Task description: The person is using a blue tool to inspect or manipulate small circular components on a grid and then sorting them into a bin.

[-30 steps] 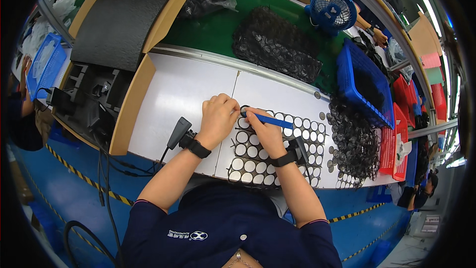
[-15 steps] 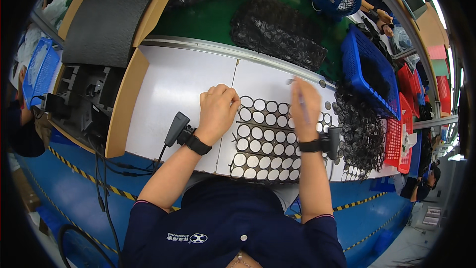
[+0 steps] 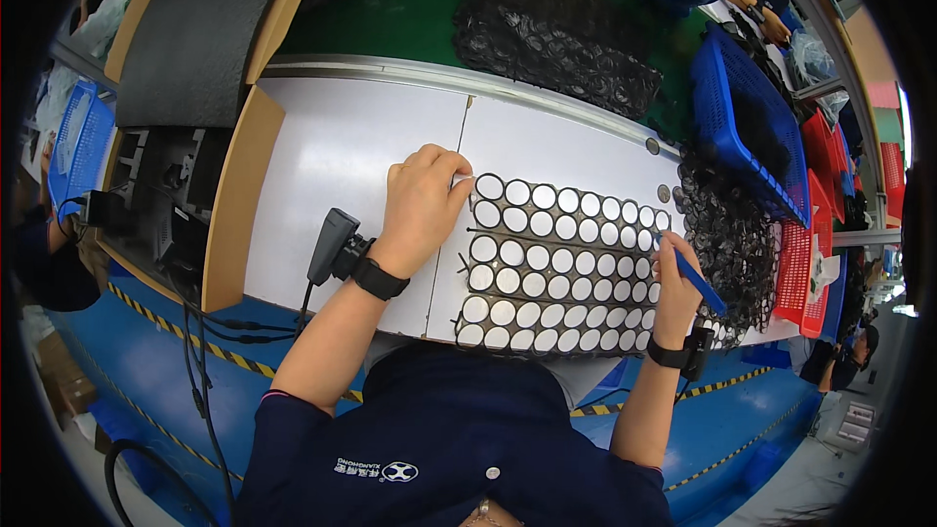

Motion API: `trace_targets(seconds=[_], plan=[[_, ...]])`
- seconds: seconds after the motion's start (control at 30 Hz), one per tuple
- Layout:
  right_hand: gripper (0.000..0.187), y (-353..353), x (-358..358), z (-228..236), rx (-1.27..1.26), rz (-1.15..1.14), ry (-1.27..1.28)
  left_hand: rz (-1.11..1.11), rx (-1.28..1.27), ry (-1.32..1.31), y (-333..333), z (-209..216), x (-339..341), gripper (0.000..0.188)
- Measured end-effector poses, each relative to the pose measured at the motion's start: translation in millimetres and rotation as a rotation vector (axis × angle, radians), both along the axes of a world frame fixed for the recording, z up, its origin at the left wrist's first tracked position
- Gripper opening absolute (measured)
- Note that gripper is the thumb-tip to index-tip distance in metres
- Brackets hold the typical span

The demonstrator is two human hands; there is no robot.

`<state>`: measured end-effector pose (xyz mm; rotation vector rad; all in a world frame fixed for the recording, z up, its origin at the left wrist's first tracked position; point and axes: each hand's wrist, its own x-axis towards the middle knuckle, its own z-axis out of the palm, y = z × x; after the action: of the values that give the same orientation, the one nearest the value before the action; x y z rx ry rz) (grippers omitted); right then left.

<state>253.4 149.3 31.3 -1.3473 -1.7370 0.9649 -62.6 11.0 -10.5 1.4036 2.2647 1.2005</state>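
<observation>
white discs (image 3: 562,261): rows between both hands' fingers
left hand (image 3: 422,203): fingers beside rows' corner, can't tell grip
right hand (image 3: 676,285): fingers clamped on blue tool (image 3: 705,286)
step: tool work, apparently
next: steady tool placement, likely

Illumination bright, cool, diffuse. Soft sheen on white tabletop (image 3: 332,132); pale gloss on blue floor (image 3: 256,420). Shadows weak (though the interior of the cardboard carton (image 3: 237,200) sinks to near-black). White discs (image 3: 537,257) crisp at centre. Fisheye: black surround at corners, metal rail (image 3: 390,71) bowed, periphery soft. Far right edge: small blown-out patch.
</observation>
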Motion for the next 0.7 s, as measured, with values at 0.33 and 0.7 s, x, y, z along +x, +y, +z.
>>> trace_targets(seconds=[0.33,0.7], plan=[[0.021,-50,-108,20,0.014,0.593,0.024,-0.033,-0.006,0.063,4,2,-5,0.010],[0.029,-51,-149,-10,0.447,0.794,-0.120,-0.052,0.035,-0.014,1,2,-7,0.009]])
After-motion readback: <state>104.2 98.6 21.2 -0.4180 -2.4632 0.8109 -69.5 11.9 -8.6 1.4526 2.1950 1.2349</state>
